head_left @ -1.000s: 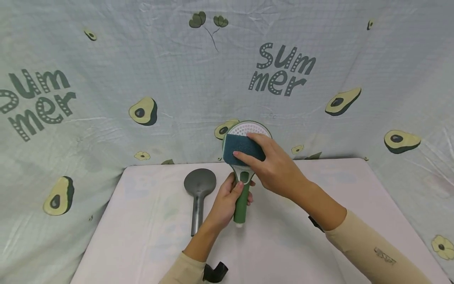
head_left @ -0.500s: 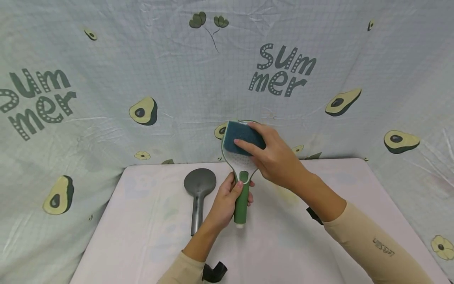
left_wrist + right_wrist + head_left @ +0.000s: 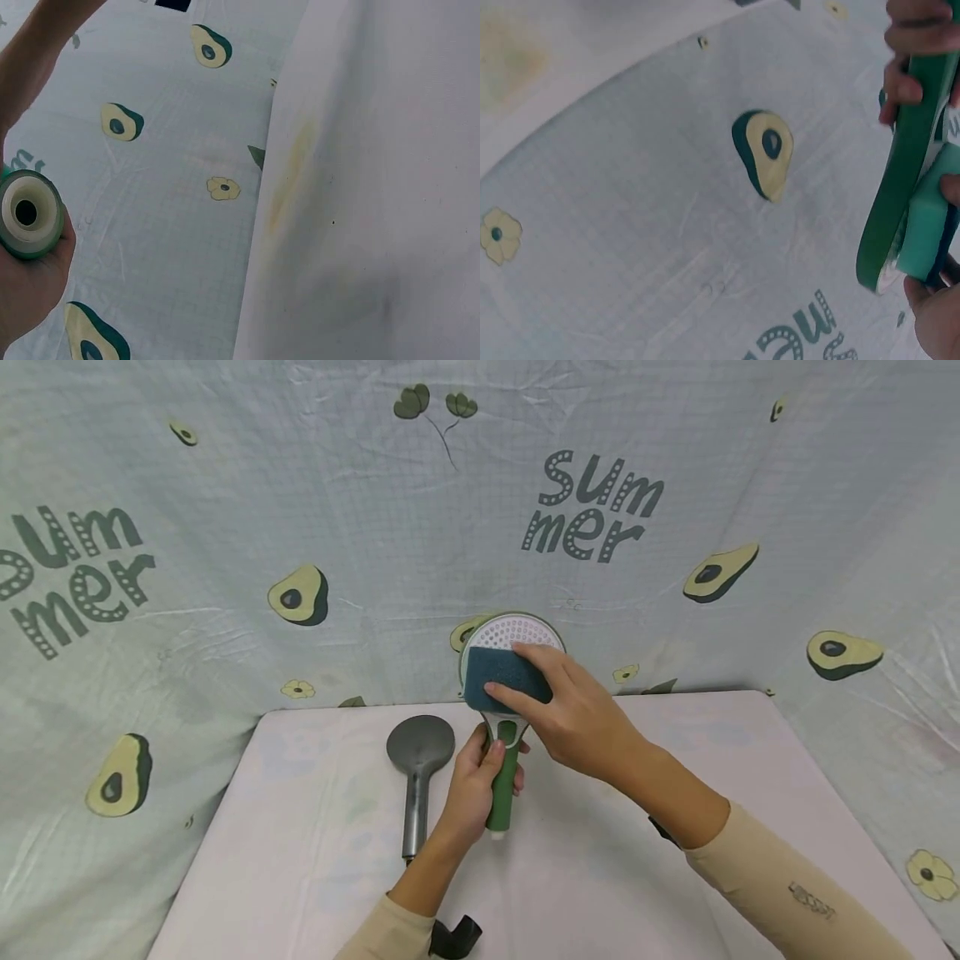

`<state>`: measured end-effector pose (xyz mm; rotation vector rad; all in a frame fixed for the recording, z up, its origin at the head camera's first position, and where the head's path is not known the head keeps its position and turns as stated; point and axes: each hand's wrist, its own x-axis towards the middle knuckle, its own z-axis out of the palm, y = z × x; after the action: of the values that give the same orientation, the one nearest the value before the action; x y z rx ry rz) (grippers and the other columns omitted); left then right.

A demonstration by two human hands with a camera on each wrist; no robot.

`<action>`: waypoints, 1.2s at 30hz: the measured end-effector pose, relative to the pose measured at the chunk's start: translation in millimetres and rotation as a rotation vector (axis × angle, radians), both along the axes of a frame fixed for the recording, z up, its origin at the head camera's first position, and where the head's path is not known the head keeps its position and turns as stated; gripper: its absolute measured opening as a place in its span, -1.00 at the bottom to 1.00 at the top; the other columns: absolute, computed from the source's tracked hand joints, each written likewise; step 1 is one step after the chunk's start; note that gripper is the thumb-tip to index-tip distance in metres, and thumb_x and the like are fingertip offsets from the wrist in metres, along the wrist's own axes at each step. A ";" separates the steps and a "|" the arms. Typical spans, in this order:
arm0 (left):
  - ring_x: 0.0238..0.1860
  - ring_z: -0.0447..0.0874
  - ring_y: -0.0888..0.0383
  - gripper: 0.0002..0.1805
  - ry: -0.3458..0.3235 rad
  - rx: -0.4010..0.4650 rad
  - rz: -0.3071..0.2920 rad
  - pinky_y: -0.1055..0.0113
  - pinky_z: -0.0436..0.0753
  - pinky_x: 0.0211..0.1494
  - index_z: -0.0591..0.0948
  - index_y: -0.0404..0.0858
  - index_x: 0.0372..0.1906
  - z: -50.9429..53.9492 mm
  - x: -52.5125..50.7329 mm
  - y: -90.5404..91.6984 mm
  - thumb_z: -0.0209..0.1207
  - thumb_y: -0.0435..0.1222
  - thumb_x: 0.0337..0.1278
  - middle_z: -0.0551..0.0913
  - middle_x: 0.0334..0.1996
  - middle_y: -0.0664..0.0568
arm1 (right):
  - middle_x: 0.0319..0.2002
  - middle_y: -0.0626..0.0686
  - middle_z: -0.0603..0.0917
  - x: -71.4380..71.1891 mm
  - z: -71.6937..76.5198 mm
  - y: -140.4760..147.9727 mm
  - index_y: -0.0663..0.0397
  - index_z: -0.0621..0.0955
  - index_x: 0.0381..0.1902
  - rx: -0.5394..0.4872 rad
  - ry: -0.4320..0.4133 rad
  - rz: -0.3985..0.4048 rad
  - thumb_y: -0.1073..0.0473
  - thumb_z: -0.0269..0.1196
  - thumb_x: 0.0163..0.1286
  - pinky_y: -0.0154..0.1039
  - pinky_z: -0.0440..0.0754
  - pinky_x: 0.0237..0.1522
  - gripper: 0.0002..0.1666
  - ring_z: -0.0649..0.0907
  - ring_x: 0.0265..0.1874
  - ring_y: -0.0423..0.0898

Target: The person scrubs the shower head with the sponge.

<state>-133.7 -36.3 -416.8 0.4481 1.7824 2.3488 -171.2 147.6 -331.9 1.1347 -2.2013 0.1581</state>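
My left hand point(image 3: 474, 785) grips the green handle of a shower head point(image 3: 517, 628), holding it upright with its white, nozzle-dotted face toward me. With thumb and fingers, my right hand point(image 3: 581, 714) pinches a sponge point(image 3: 504, 678), dark blue on the scouring side, over the lower part of that face. The right wrist view shows the light green side of the sponge point(image 3: 924, 229) against the face and the green back of the shower head point(image 3: 896, 187). In the left wrist view the round hollow end of the handle point(image 3: 30, 214) pokes out of my left hand point(image 3: 37, 292).
A second, dark grey shower head point(image 3: 421, 745) lies on the pale pink table point(image 3: 315, 827), left of my left hand. Behind the table hangs a cloth point(image 3: 420, 543) printed with avocados. Black wrist straps point(image 3: 455, 937) show near both sleeves.
Across the shower head's face the sponge has gone up and then back down, baring the upper nozzles again. My left hand keeps its grip on the handle. The view has shifted slightly.
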 end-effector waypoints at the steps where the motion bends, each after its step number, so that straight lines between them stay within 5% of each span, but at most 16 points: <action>1: -0.43 0.59 0.26 -0.59 -0.003 0.005 0.000 0.45 0.65 -0.30 0.30 -0.42 0.33 0.1 0.6 0.9 -0.21 -0.20 0.71 0.60 -0.11 0.01 | 0.41 0.38 0.37 -2.7 4.0 -0.3 -0.15 0.56 0.37 -0.010 0.011 -0.013 0.35 0.41 0.28 0.14 0.56 0.35 -0.29 0.49 0.35 0.30; 10: -0.45 0.59 0.26 -0.60 -0.009 0.014 -0.002 0.45 0.63 -0.34 0.32 -0.45 0.28 -0.8 3.3 4.5 -0.20 -0.20 0.70 0.61 -0.10 -0.05 | 0.42 0.41 0.35 -20.1 25.9 0.1 -0.13 0.56 0.35 -0.105 0.052 -0.077 0.38 0.36 0.35 0.18 0.48 0.41 -0.35 0.43 0.39 0.34; 21: -0.50 0.58 0.25 -0.61 0.025 0.012 0.036 0.45 0.64 -0.39 0.32 -0.46 0.29 1.0 -0.2 -2.2 -0.25 -0.24 0.71 0.60 -0.16 -0.06 | 0.41 0.33 0.38 12.5 -16.5 3.0 -0.22 0.55 0.39 -0.052 -0.128 0.056 0.25 0.44 0.33 0.13 0.58 0.33 -0.31 0.49 0.34 0.25; 26: -0.53 0.56 0.25 -0.63 0.005 0.029 0.037 0.44 0.62 -0.43 0.36 -0.43 0.24 -2.1 -0.6 -2.2 -0.26 -0.24 0.71 0.59 -0.18 -0.12 | 0.42 0.35 0.37 17.6 -23.5 13.4 -0.26 0.52 0.42 -0.039 -0.113 0.014 0.24 0.48 0.28 0.16 0.61 0.27 -0.23 0.50 0.31 0.29; 36: -0.53 0.55 0.26 -0.64 -0.003 0.007 0.024 0.45 0.60 -0.45 0.37 -0.42 0.18 -5.4 1.8 -0.7 -0.25 -0.21 0.71 0.58 -0.22 -0.03 | 0.45 0.39 0.32 -12.1 13.1 37.3 -0.14 0.53 0.41 -0.151 -0.033 -0.074 0.39 0.41 0.29 0.29 0.49 0.34 -0.25 0.39 0.40 0.35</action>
<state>-131.9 -37.0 -422.2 0.4263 1.7884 2.3708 -183.3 184.9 -318.8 0.9732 -2.2154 0.3083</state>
